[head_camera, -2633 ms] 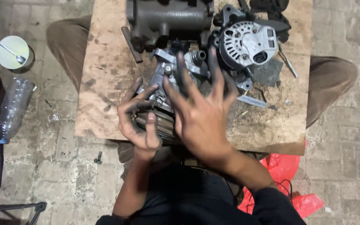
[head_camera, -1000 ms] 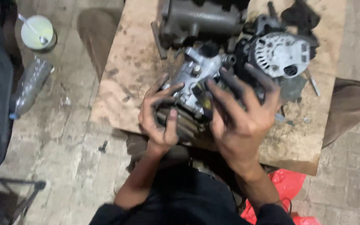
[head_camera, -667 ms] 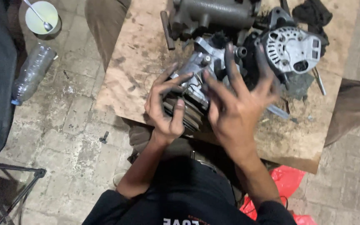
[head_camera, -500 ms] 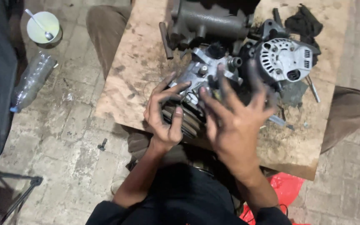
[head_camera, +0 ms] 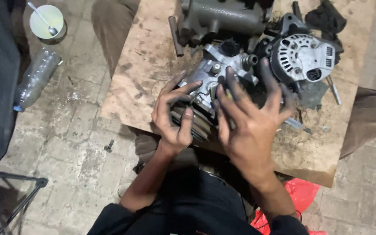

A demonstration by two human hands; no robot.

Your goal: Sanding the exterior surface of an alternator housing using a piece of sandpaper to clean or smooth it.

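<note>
Single head-worn view, looking steeply down from close above. It faces a wooden board (head_camera: 153, 65) on paved floor (head_camera: 70, 130).

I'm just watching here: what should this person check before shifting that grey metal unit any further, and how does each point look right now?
1. Left hand has a hold on the compressor-like metal unit: ok, its fingers curl around the near end.
2. Right hand has a hold: not ok, its fingers are spread open over the unit.
3. Unit supported: ok, it rests on the wooden board.
4. Room to its right: not ok, the alternator sits right beside it.
5. Hands clean enough to hold firmly: not ok, the right fingers look black with grease.
6. Loose small parts beneath: cannot tell, hands hide that spot.
</note>
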